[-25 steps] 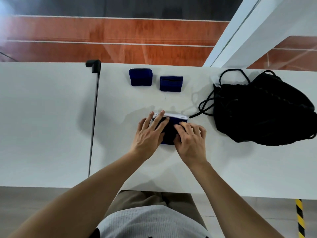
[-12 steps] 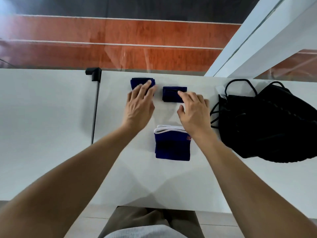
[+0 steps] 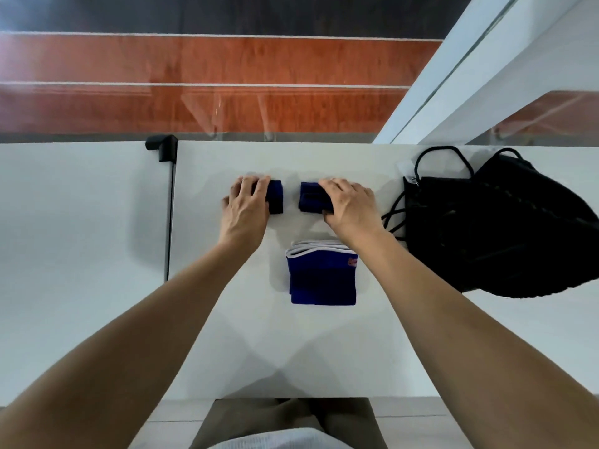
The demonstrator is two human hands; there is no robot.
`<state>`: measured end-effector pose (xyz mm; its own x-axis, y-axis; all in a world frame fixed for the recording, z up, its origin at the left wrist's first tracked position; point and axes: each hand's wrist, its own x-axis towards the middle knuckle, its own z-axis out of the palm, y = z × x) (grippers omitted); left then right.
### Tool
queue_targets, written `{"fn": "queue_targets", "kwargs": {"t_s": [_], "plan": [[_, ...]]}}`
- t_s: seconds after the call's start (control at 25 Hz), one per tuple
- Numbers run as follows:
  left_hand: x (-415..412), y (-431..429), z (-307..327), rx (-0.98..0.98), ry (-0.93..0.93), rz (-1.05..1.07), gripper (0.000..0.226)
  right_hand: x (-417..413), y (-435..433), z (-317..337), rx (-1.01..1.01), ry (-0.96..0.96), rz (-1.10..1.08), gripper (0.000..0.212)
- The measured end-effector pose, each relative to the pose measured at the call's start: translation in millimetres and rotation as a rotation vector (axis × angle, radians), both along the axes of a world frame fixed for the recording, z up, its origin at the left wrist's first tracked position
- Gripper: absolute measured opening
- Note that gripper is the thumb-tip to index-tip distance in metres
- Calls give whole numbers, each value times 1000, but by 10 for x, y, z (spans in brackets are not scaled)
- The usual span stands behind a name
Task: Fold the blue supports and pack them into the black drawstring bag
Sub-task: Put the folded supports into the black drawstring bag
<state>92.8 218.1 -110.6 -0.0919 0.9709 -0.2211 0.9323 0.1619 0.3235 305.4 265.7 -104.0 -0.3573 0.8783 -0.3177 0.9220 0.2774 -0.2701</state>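
Both hands are at the far side of the white table (image 3: 421,335), each closed over one of the two small folded supports. The left hand (image 3: 246,205) covers most of the left small blue support (image 3: 276,196), its fingers bent together over the far edge so that only the support's right end shows; its thumb cannot be made out. The right hand (image 3: 351,205) grips the right small blue support (image 3: 310,197), fingers curled over its top and the thumb tucked against the near edge, with the support's left half showing. Half a second ago the same fingers lay nearly straight, just arriving on these two pieces — now they have bent round them. The two pieces are in the same spots on the table, side by side with a gap between them, and whether either is lifted off the surface cannot be told. A second ago both hands were pressing on the larger blue support (image 3: 322,277); it now lies alone, folded, nearer the person and between the forearms, its white-trimmed edges turned to the far side. The black drawstring bag (image 3: 492,231) sits at the right end of the table, its cords (image 3: 393,218) trailing toward the right hand — near it, not touching. A black clamp (image 3: 160,147) sits at the far edge by the table seam.
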Motion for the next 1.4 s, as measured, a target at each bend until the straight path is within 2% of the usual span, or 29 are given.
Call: {"fn": "queue_targets", "kwargs": {"t_s": [0.08,0.2,0.36,0.48,0.6,0.88,1.28,1.4], "plan": [[29,-140,37,-10,-27,-7,46,41,-106,36,-72,35,-73,58],[77,-186,78,-34,-82,-4,42,48,-141,94,-38,-26,-134,56],[88,-153,123,-122,-176,79,49,55,-196,156,-37,-48,-242,57],[42,-144,157,-187,-129,104,48,77,-331,171,-37,-23,-269,48],[42,-163,206,-171,-51,73,42,124,-459,251,-23,70,-279,46],[260,-24,474,-28,-228,232,32,489,-585,543,92,350,-391,42],[1762,-136,946,-10,-356,52,40,1896,-861,694,106,534,-430,35],[2205,-112,1051,16,-450,20,40,2351,-863,661,196,400,-530,30]]}}
